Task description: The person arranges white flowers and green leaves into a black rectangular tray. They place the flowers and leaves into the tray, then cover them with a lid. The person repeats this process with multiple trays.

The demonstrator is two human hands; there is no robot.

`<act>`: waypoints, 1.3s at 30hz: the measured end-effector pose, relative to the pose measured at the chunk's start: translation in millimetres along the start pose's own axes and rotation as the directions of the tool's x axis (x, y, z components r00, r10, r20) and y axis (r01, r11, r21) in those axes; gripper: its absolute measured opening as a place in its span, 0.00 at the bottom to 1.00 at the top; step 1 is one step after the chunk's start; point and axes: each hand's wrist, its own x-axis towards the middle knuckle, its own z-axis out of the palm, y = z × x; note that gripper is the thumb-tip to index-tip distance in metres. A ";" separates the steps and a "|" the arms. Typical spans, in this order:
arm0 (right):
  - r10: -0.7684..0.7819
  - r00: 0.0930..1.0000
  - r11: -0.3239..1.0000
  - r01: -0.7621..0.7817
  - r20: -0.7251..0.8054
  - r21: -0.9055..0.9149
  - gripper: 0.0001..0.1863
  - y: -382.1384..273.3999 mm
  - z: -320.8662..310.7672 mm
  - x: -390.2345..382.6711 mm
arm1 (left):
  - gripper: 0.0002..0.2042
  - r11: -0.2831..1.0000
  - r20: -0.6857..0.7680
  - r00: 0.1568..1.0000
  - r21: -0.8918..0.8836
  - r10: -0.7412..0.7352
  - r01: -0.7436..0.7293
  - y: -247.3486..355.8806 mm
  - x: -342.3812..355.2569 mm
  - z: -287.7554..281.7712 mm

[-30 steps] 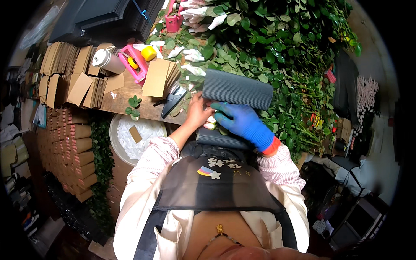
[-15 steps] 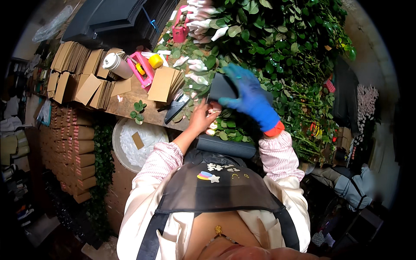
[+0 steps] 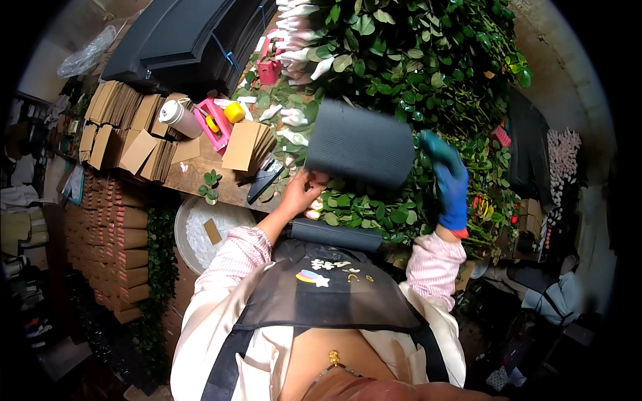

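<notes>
Over the leafy stems in front of me, a dark corrugated sheet [image 3: 361, 142] stands slightly curved. Bare, with fingers bent together, my left hand [image 3: 301, 194] is at the sheet's lower left corner, beside pale pink rose heads [image 3: 313, 208]. What those fingers hold is partly hidden. To the right of the sheet and apart from it is my right hand [image 3: 447, 175], in a blue-green glove, fingers stretched out and nothing visible in it. Green rose leaves [image 3: 361, 212] show below the sheet, and a rolled dark corrugated edge [image 3: 336, 235] lies nearest my apron.
A black stapler [image 3: 265, 182], cardboard pieces [image 3: 245, 147], a pink tape dispenser [image 3: 215, 125] and a bottle [image 3: 179, 117] sit to the left. Below them stands a white bin [image 3: 194, 230]. Piled leafy stems [image 3: 428, 60] fill the far right, beside white-netted flower heads [image 3: 294, 33].
My gloved right hand has moved off the dark sheet to the right and lower. The sheet now shows its broad face. My left hand stays by the rose heads.
</notes>
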 end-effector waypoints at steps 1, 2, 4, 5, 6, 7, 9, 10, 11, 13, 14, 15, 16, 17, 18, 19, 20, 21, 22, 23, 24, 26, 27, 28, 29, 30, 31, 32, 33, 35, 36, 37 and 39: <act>-0.041 0.989 0.968 0.005 0.140 0.251 0.18 0.1 -14.9 -16.4 | 0.20 0.999 -0.026 1.000 0.038 0.005 -0.004 1.9 0.1 2.2; -0.075 0.947 0.917 -0.057 0.312 0.394 0.17 -10.9 -12.1 -19.7 | 0.20 0.997 -0.051 0.999 0.081 0.009 -0.005 3.4 -1.3 4.1; 0.237 0.962 0.971 -0.237 0.134 -0.013 0.16 -17.8 -2.1 -19.5 | 0.22 0.994 -0.050 0.999 0.109 -0.003 0.008 5.8 -2.0 3.0; 0.201 0.979 0.970 -0.201 -0.016 -0.138 0.17 15.3 -10.4 -16.6 | 0.22 0.993 -0.056 0.998 0.114 0.009 -0.002 6.2 1.3 3.3; 0.163 0.974 0.945 -0.200 -0.158 -0.260 0.17 50.5 -17.4 -12.1 | 0.22 0.993 -0.066 0.998 0.121 0.010 -0.002 2.6 1.2 4.5; 0.288 0.945 0.856 -0.326 -0.154 -0.402 0.18 93.4 -35.6 -8.8 | 0.22 0.992 -0.066 0.998 0.127 0.014 -0.006 1.8 1.0 7.1; 0.417 0.908 0.739 -0.364 -0.039 -0.567 0.18 123.4 -41.2 8.0 | 0.22 0.994 -0.051 0.998 0.105 0.024 -0.018 3.5 1.0 5.8; 0.423 0.902 0.746 -0.292 0.087 -0.598 0.18 127.7 -30.2 16.6 | 0.22 0.992 -0.068 0.997 0.125 0.039 -0.030 -5.2 2.0 9.3; 0.426 0.881 0.752 -0.219 0.206 -0.621 0.18 130.8 -23.3 25.2 | 0.22 0.988 -0.080 0.995 0.146 0.057 -0.045 -5.4 3.5 8.8; 0.232 0.968 0.871 -0.161 0.099 -0.464 0.19 131.0 -27.5 28.2 | 0.21 0.988 -0.050 0.997 0.150 0.051 -0.043 -5.0 4.1 8.8; 0.153 0.988 0.908 -0.130 0.025 -0.399 0.19 101.4 -18.6 30.9 | 0.21 0.987 -0.070 0.997 0.156 0.035 -0.024 -8.5 0.1 7.8; 0.079 0.995 0.933 -0.097 -0.067 -0.345 0.19 73.1 -15.1 26.3 | 0.21 0.988 -0.079 0.996 0.155 0.030 -0.017 -8.5 -1.2 8.6; 0.228 0.974 0.933 -0.218 0.002 -0.285 0.18 56.7 -27.3 11.5 | 0.22 0.984 -0.089 0.995 0.177 0.040 -0.023 -7.5 -1.3 9.4; 0.369 0.926 0.909 -0.343 0.076 -0.236 0.18 44.6 -39.7 -7.1 | 0.23 0.980 -0.095 0.994 0.197 0.050 -0.031 -4.9 -1.8 10.6; 0.223 0.946 0.916 -0.122 0.234 -0.382 0.17 33.1 -35.7 -26.5 | 0.23 0.975 -0.091 0.994 0.219 0.066 -0.045 4.9 -1.1 11.6; 0.224 0.913 0.942 -0.113 0.341 -0.315 0.17 29.0 -25.2 -32.7 | 0.24 0.986 0.104 0.993 0.163 -0.048 0.031 12.8 2.9 2.0; 0.213 0.857 0.966 -0.111 0.470 -0.235 0.17 21.6 -6.3 -31.1 | 0.25 0.930 0.044 0.988 0.332 0.151 -0.157 -30.1 2.0 10.3; 0.284 0.769 0.933 -0.358 0.573 0.018 0.18 16.1 28.7 -19.3 | 0.26 0.808 0.006 0.942 0.512 0.335 -0.291 -90.1 0.7 23.1; 0.343 0.814 0.938 -0.277 0.468 -0.206 0.21 25.6 44.2 -25.5 | 0.26 0.951 0.034 0.973 0.204 0.229 -0.231 -94.6 6.9 24.9; 0.368 0.858 0.884 -0.204 0.358 -0.420 0.24 38.5 57.4 -35.0 | 0.26 0.988 0.054 0.992 -0.111 0.117 -0.110 -96.4 10.2 22.0; 0.461 0.814 0.813 -0.227 0.354 -0.536 0.28 47.5 60.8 -44.4 | 0.24 0.964 0.148 0.987 -0.266 0.066 -0.024 -56.1 9.5 6.2; 0.583 0.709 0.636 -0.094 0.397 -0.766 0.41 59.2 76.0 -51.8 | 0.17 0.984 0.283 0.958 -0.148 -0.049 0.094 -11.6 8.7 -39.7; 0.549 0.731 0.600 -0.007 0.405 -0.800 0.42 75.0 79.9 -61.2 | 0.11 0.990 0.314 0.941 0.103 -0.124 0.096 -2.6 10.1 -62.3; 0.519 0.755 0.549 0.065 0.401 -0.833 0.43 96.5 82.5 -76.9 | 0.09 0.828 0.280 0.956 0.554 -0.087 -0.087 40.2 6.3 -77.1; 0.483 0.771 0.496 0.149 0.415 -0.855 0.44 106.5 87.1 -83.9 | 0.10 0.771 0.322 0.947 0.602 0.003 -0.207 59.0 1.0 -79.6; 0.690 0.612 0.398 0.123 0.385 -0.909 0.44 85.6 95.8 -67.5 | 0.11 0.700 0.365 0.927 0.639 0.089 -0.319 72.1 -4.0 -76.2; 0.695 0.605 0.383 0.146 0.388 -0.912 0.43 89.1 98.7 -67.9 | 0.12 0.613 0.414 0.894 0.666 0.168 -0.424 79.0 -5.4 -69.5; 0.696 0.598 0.369 0.176 0.397 -0.913 0.42 91.9 102.5 -68.9 | 0.15 0.560 0.451 0.775 0.536 0.442 -0.632 68.9 -3.7 -56.5; 0.698 0.591 0.355 0.204 0.404 -0.912 0.41 94.7 106.1 -69.3 | 0.24 0.568 0.470 0.680 0.378 0.563 -0.731 60.7 0.8 -42.3; 0.676 0.576 0.378 0.265 0.460 -0.887 0.37 94.7 108.4 -66.5 | 0.37 0.399 0.507 0.561 0.399 0.654 -0.826 52.9 1.1 -18.0; 0.667 0.566 0.386 0.295 0.485 -0.874 0.36 92.9 106.9 -64.4 | 0.39 0.400 0.545 0.579 0.421 0.606 -0.814 50.2 3.2 -16.0; 0.606 0.574 0.527 0.228 0.551 -0.818 0.34 88.6 98.2 -60.4 | 0.41 0.400 0.579 0.597 0.444 0.555 -0.802 47.4 6.0 -15.7; 0.456 0.600 0.777 0.091 0.657 -0.623 0.31 66.2 80.0 -46.3 | 0.44 0.402 0.603 0.615 0.465 0.508 -0.789 42.1 5.8 -13.9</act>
